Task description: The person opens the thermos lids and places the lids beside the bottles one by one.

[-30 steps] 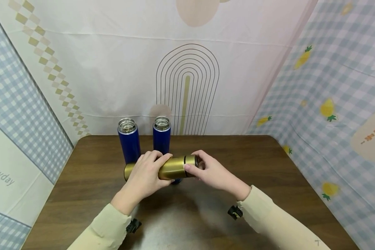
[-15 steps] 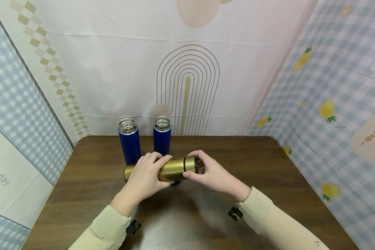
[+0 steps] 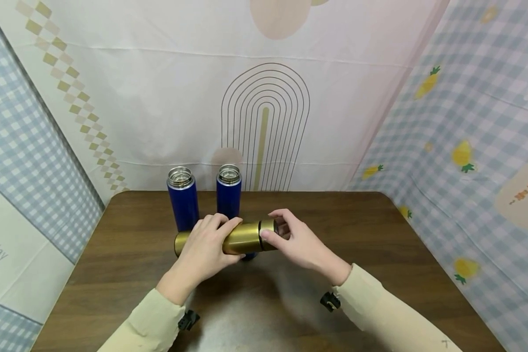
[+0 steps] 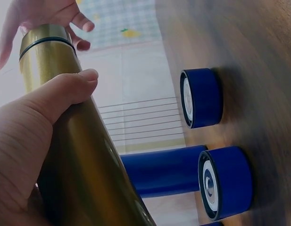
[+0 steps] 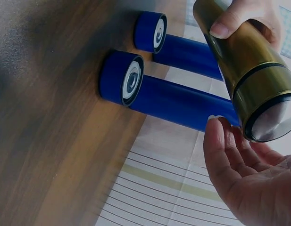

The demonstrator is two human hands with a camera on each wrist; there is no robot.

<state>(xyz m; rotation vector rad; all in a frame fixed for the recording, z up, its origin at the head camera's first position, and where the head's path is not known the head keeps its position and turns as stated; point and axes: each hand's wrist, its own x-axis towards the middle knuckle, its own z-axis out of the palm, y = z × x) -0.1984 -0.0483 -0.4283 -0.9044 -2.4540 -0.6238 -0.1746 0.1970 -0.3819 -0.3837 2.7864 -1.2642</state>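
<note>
A gold thermos flask (image 3: pixel 243 238) lies nearly level above the table, its lid (image 3: pixel 268 234) at the right end, fitted on with a dark ring at the seam. My left hand (image 3: pixel 204 249) grips the flask's body from above, thumb along the near side. At the lid, my right hand (image 3: pixel 297 242) has its fingers spread and loosely bent; the right wrist view shows those fingers (image 5: pixel 220 150) beside the lid rather than wrapped round it. Two blue flasks (image 3: pixel 184 208) stand upright behind, lidless, with steel mouths showing. Two blue lids (image 4: pixel 206 98) rest underside up on the table below the gold flask.
The brown wooden table (image 3: pixel 356 230) ends at a white patterned cloth (image 3: pixel 167 107) hung behind it. Checked cloth (image 3: pixel 466 161) hangs at the right side, and more at the left. Both wrists carry a small black device (image 3: pixel 330 301).
Around the lid, my right hand's fingers and thumb have shifted slightly, the thumb sliding down and then back up. My left hand keeps its grip, and the gold flask stays almost in place.
</note>
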